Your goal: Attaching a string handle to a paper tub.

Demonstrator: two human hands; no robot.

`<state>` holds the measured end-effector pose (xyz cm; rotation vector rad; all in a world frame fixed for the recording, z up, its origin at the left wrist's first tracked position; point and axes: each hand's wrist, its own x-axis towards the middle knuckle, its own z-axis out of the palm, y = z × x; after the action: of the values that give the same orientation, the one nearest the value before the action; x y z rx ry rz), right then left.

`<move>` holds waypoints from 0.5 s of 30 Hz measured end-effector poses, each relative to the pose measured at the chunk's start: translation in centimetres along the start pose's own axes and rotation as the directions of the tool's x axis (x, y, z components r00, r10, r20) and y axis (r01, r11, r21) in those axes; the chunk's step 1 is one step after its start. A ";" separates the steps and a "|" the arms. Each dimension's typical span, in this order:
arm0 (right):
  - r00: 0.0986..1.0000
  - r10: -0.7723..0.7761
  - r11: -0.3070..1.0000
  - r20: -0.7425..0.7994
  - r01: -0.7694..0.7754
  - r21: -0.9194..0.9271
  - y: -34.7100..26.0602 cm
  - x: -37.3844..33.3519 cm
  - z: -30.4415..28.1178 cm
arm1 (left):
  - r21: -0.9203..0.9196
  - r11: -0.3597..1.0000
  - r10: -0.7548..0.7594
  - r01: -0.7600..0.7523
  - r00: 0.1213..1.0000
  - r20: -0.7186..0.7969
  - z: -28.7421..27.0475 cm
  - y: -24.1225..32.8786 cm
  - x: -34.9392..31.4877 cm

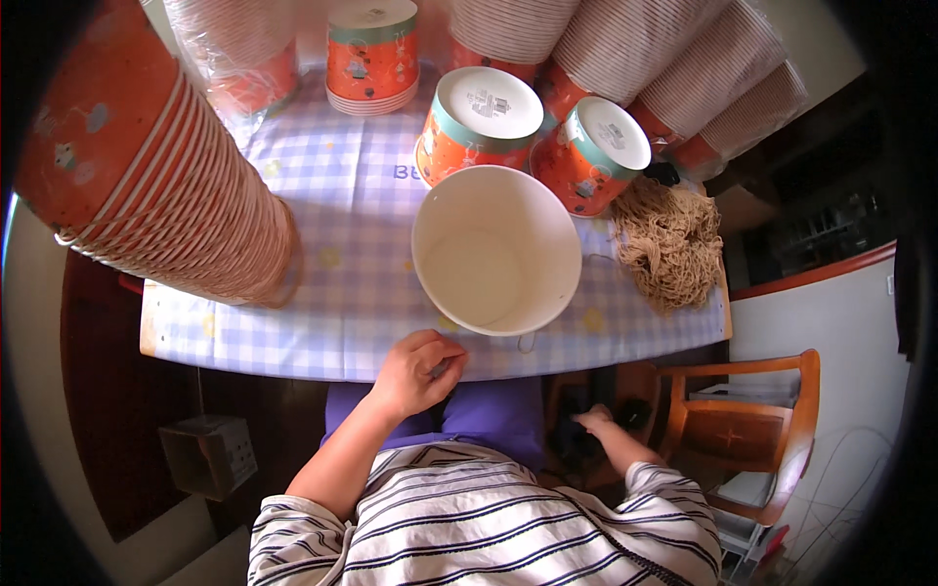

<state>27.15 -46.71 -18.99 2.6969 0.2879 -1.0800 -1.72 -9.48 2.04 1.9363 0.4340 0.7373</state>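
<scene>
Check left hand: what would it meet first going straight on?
Probably the open white-lined bucket, just ahead and to the right of the left hand; relative height is unclear from one view.

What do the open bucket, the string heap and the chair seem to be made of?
Bucket: probably coated paperboard, smooth and pale inside with a soft sheen; plastic is possible.
String heap: matte, tan, tangled strands, perhaps cotton or jute.
Chair: apparently varnished wood, warm brown with shiny highlights on the frame.

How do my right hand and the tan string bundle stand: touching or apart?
Apart. The head view plainly shows checked tablecloth between the right hand and the tan string bundle.
</scene>
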 end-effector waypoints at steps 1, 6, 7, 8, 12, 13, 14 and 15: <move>0.999 0.015 1.000 -0.044 -0.015 0.001 0.4 0.6 1.6 | 0.035 0.999 0.037 -0.036 0.999 -0.023 0.2 -0.1 -0.1; 0.978 0.191 0.981 -0.087 -0.194 -0.031 -1.2 0.7 4.6 | 0.116 0.989 0.101 -0.094 0.994 -0.050 0.4 -0.4 0.0; 0.968 0.245 0.969 -0.055 -0.246 -0.009 -1.2 1.1 5.0 | 0.121 0.988 0.103 -0.095 0.993 -0.065 0.4 -0.4 0.0; 0.967 0.248 0.968 -0.051 -0.249 -0.009 -0.9 1.2 5.2 | 0.126 0.987 0.106 -0.095 0.991 -0.082 0.5 -0.4 0.0; 0.997 -0.015 0.942 0.078 0.040 -0.333 -0.2 2.2 5.9 | 0.121 0.991 0.061 -0.053 0.996 -0.062 0.8 -0.2 0.1; 0.993 -0.057 0.907 0.104 0.095 -0.411 0.0 2.8 6.4 | 0.131 0.989 0.074 -0.066 0.995 -0.063 0.8 -0.2 0.2; 0.993 -0.053 0.907 0.106 0.092 -0.410 0.4 3.3 7.0 | 0.141 0.987 0.088 -0.079 0.994 -0.064 0.8 -0.2 0.3; 0.995 -0.033 0.889 0.097 0.074 -0.452 0.4 3.5 7.3 | 0.141 0.987 0.086 -0.076 0.994 -0.065 0.8 -0.2 0.2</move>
<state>24.99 -48.80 -26.49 2.2294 0.5310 -0.9928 -1.06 -9.78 1.69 2.0720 0.4625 0.8501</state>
